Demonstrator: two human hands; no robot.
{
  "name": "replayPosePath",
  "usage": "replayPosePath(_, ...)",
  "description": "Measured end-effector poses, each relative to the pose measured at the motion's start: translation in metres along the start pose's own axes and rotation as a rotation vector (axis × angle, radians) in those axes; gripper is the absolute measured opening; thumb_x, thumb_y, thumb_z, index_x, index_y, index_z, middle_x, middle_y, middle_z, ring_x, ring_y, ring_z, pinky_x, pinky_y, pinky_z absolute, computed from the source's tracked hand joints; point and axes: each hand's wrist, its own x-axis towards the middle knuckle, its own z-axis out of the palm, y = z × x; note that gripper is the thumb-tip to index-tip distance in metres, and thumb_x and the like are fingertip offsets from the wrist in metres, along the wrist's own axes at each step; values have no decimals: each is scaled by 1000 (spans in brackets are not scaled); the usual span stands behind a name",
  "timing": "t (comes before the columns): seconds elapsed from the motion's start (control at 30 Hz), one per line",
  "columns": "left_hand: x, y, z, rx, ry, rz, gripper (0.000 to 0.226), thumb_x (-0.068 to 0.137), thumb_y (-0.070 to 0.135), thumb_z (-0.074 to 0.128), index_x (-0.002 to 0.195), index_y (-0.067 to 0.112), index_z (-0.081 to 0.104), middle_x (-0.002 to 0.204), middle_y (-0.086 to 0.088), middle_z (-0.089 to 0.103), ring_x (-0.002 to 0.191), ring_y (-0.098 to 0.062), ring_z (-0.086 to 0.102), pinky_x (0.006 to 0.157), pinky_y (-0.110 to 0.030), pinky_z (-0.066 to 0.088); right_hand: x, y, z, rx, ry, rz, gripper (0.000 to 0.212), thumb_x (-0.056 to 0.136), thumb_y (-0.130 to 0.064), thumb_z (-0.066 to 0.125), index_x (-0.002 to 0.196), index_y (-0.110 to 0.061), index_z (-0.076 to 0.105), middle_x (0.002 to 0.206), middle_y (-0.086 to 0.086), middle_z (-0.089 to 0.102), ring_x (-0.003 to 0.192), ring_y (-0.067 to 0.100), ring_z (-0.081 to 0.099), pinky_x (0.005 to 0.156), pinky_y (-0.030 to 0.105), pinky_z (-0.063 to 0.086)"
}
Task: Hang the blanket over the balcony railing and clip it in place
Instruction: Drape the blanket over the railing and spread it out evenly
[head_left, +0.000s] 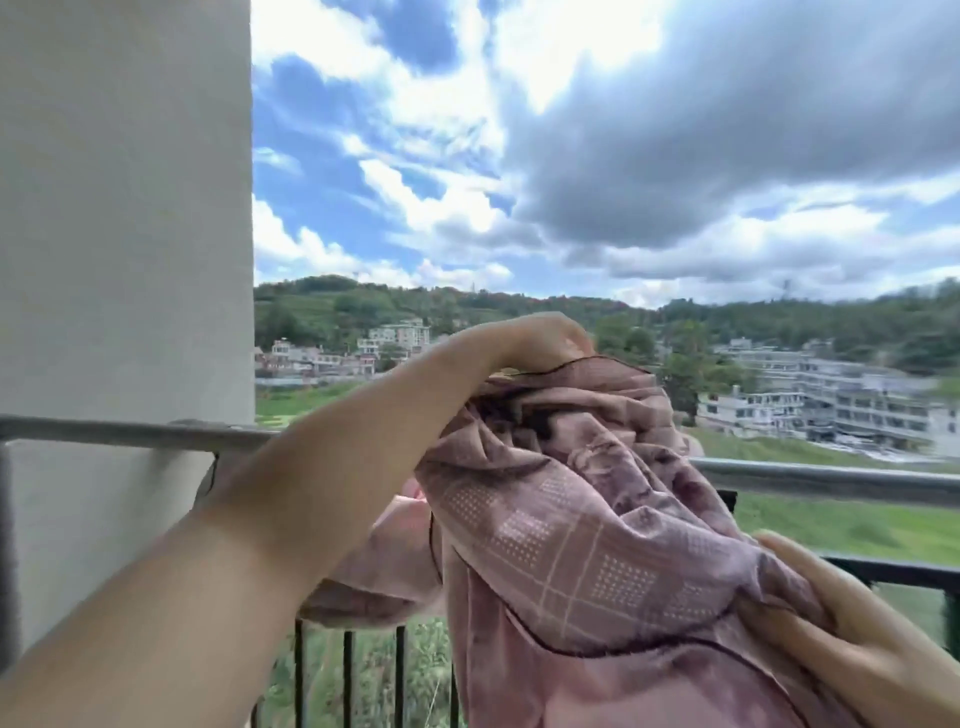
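Right hand (852, 639) clutching blanket (587, 525) | left hand (540, 340) gripping its top edge | railing (831, 478) behind

No readable text, label or number anywhere.

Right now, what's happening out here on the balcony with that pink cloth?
A person is hanging a pink patterned blanket out to air. The left hand has a grip on its top edge, lifted above the grey railing, while the right hand clutches bunched fabric lower down. The blanket is mostly crumpled between the hands and not yet spread out. No clips are visible. A white wall stands on the left.
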Motion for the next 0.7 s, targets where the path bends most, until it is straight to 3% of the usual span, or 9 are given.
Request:
replayPosePath(0.07, -38, -16, -7, -2, 328, 25, 27, 93, 14, 51, 116, 3, 60, 116, -14, 64, 106, -24, 60, 91, -28, 46, 5, -22, 13, -69, -47, 1, 41, 61, -63, 67, 95, -40, 66, 91, -10, 73, 84, 0, 65, 73, 12, 49)
replayPosePath(0.17, -117, -44, 8, -14, 751, 35, 15, 92, 17, 52, 94, 3, 60, 83, -7, 62, 73, -21, 59, 67, -31, 52, 5, -19, 43, -75, 123, -47, 9, 83, -18, 61, 86, -26, 64, 77, -14, 68, 71, -2, 58, 65, 10, 45)
replayPosePath(0.2, -138, -52, 19, -71, 765, -20, 22, 93, 26, 51, 86, 6, 56, 71, -2, 57, 62, -17, 54, 57, -26, 47, 5, -19, 53, -122, 206, -58, 20, 86, -7, 57, 84, -27, 61, 71, -16, 65, 64, -4, 54, 61, 10, 43)
replayPosePath(0.27, -171, -56, 41, -373, 482, -184, 52, 81, 61, 42, 75, 10, 52, 56, 4, 55, 50, -12, 51, 49, -20, 44, 4, -29, 80, -189, 211, -30, 25, 87, -6, 56, 84, -31, 53, 67, -15, 61, 56, -2, 50, 58, 16, 42)
replayPosePath(0.37, -191, -53, 57, -974, 60, -339, 67, 66, 71, 35, 82, 12, 65, 73, -3, 70, 65, -16, 65, 67, -33, 55, 0, -44, 124, -206, -67, 111, 26, 86, -17, 60, 94, -35, 41, 71, -8, 64, 56, -4, 59, 51, 13, 46)
replayPosePath(0.5, -188, -46, 65, -982, 61, -234, 47, 85, 52, 45, 106, 13, 63, 95, -6, 69, 81, -15, 66, 73, -31, 58, -6, -39, 145, -84, -57, 243, 22, 90, -27, 51, 97, -42, 36, 115, -17, 53, 84, -32, 47, 67, -6, 39)
replayPosePath(0.57, -179, -35, 73, -974, 111, -217, 40, 92, 39, 49, 103, 3, 61, 88, -8, 64, 80, -17, 61, 72, -30, 55, -7, -32, 143, 280, 11, 382, 25, 86, -39, 53, 109, -34, 42, 111, -7, 57, 85, -11, 58, 68, 3, 45)
replayPosePath(0.63, -168, -25, 81, -971, 214, -219, 28, 94, 23, 50, 93, -3, 61, 81, -8, 61, 77, -17, 57, 68, -28, 50, -4, -11, 137, 568, 85, 481, 58, 72, -56, 60, 113, -17, 50, 101, 17, 58, 81, 23, 58, 70, 27, 49)
replayPosePath(0.7, -160, -24, 81, -878, 343, -174, 26, 94, 15, 49, 84, -5, 62, 76, -8, 59, 74, -17, 54, 69, -30, 44, 1, 4, 129, 647, 232, 549, 68, 70, -59, 54, 111, -5, 58, 98, 17, 62, 80, 26, 61, 69, 35, 51)
